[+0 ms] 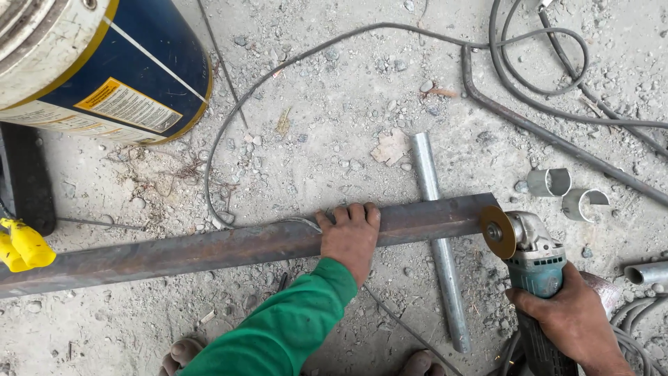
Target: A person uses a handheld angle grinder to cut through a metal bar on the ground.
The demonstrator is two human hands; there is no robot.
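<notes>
A long rusty steel bar (229, 247) is laid across the gravelly concrete floor (334, 104), resting over a thin galvanised pipe (437, 230) that props up its right end. The bar is pinned by the left hand (350, 238), whose fingers (356, 212) are curled over the far edge and pressed flat, closed on the metal. An angle grinder (536, 268) with a teal body is gripped by the right hand (574, 320), the fingers wrapped fully round the handle; its disc (497, 232) is set against the right end of the bar.

For a clean cut, it is judged that the bar should be kept pressed down firmly, the disc held square to the bar's length, and the left hand kept well apart from the disc. The trailing cables (543, 83) should be kept out of the disc's path.

The bar's long axis runs left to right across the view, climbing slightly toward the right, so that its cut end points to the right, at the grinder. Two short pipe offcuts (567, 191) are seen just beyond the grinder, and a blue drum (118, 63) stands at the upper left.
</notes>
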